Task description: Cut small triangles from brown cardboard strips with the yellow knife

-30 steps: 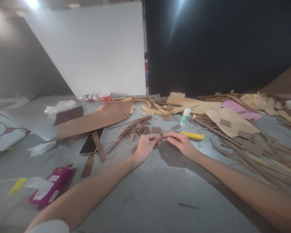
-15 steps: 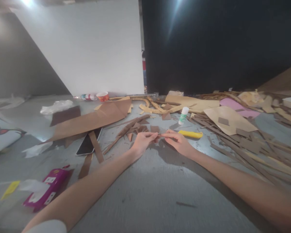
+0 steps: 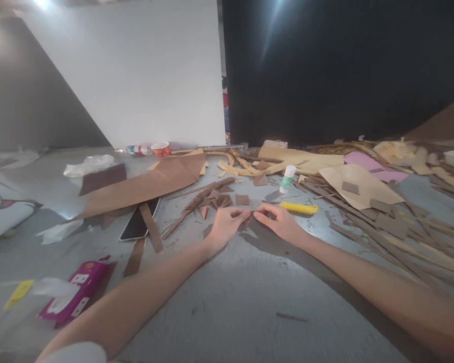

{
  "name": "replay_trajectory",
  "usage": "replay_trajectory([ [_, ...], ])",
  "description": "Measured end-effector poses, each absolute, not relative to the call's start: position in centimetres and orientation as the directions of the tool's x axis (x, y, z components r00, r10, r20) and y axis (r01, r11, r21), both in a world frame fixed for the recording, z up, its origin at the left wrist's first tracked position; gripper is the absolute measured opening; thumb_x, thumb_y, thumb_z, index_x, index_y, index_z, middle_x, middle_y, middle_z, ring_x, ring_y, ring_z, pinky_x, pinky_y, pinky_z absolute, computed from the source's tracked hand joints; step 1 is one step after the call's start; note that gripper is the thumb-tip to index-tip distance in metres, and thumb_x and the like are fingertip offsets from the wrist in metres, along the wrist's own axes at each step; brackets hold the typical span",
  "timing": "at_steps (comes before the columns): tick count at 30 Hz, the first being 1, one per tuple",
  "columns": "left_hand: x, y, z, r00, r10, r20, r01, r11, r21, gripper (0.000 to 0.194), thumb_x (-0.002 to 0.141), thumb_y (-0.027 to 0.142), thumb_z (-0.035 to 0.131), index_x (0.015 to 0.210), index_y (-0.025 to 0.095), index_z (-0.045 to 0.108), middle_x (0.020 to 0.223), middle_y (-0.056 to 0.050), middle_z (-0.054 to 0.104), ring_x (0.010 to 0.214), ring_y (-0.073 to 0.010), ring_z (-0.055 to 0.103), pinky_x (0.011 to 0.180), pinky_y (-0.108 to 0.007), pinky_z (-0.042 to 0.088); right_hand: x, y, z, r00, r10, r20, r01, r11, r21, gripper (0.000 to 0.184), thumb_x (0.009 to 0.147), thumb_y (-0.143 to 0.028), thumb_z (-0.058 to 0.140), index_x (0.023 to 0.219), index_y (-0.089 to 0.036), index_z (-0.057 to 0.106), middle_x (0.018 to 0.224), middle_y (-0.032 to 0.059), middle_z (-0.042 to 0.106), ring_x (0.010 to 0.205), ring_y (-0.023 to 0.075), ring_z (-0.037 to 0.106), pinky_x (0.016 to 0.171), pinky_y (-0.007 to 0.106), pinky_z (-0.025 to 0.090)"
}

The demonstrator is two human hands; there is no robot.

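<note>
My left hand (image 3: 227, 223) and my right hand (image 3: 277, 221) face each other over the grey table (image 3: 227, 302), fingertips almost meeting. Both pinch at something small between them, too small to make out. Just beyond the fingers lies a small brown paper square (image 3: 242, 199). A yellow utility knife (image 3: 298, 208) rests beside my right hand, with an upright glue stick (image 3: 287, 179) behind it. To the left of my left hand sits a wrapped brown paper piece (image 3: 204, 196) with several brown scraps (image 3: 218, 200) around it.
A large brown paper sheet (image 3: 147, 184) overlaps a phone (image 3: 136, 225) on the left. A purple tissue pack (image 3: 75, 292) lies near my left forearm. Paper strips (image 3: 363, 214) and a tan sheet (image 3: 357, 186) spread on the right. White and black panels stand behind.
The small brown piece seen between my fingertips is now hidden or too small to make out. My fingers are more curled, and the paper square beyond them shows more fully.
</note>
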State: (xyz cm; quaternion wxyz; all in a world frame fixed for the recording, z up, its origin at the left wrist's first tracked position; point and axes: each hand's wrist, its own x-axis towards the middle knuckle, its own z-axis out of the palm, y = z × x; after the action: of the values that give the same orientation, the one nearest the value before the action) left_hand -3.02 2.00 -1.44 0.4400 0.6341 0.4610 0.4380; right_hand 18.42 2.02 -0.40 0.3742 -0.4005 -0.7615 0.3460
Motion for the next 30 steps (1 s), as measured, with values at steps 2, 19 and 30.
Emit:
replay_trajectory([
  [2,-2.9,1.8,-1.3,0.219,0.961,0.167,0.218,-0.215,0.952,0.047,0.092,0.061,0.071,0.078,0.018,0.080,0.072,-0.005,0.074,0.069,-0.0178,0.066,0.069,-0.029,0.050,18.4,2.0,-0.5,-0.421,0.851,0.313,0.400,0.484,-0.778,0.039,0.103,-0.054,0.060,0.083,-0.023,0.072,0.075,0.0017,0.069,0.072,0.0193,0.058,0.067,0.031,0.042],
  [19,-2.6,1.4,-1.1,0.278,0.946,0.165,0.220,-0.230,0.948,0.033,0.093,0.050,0.069,0.083,0.019,0.078,0.077,-0.004,0.073,0.074,-0.0191,0.065,0.069,-0.029,0.047,18.5,2.1,-0.7,-0.397,0.839,0.372,0.456,0.532,-0.714,0.045,0.107,-0.056,0.052,0.083,-0.023,0.071,0.072,0.0026,0.070,0.069,0.0206,0.060,0.069,0.034,0.043],
  [30,-2.8,1.9,-1.3,0.303,0.942,0.143,0.204,-0.211,0.956,0.045,0.094,0.059,0.067,0.087,0.017,0.081,0.077,-0.005,0.073,0.072,-0.0173,0.063,0.068,-0.028,0.047,18.5,1.9,-1.6,-0.321,0.753,0.574,0.444,0.655,-0.611,0.026,0.103,-0.046,0.065,0.119,-0.030,0.079,0.094,0.0053,0.079,0.087,0.0259,0.071,0.091,0.044,0.052],
])
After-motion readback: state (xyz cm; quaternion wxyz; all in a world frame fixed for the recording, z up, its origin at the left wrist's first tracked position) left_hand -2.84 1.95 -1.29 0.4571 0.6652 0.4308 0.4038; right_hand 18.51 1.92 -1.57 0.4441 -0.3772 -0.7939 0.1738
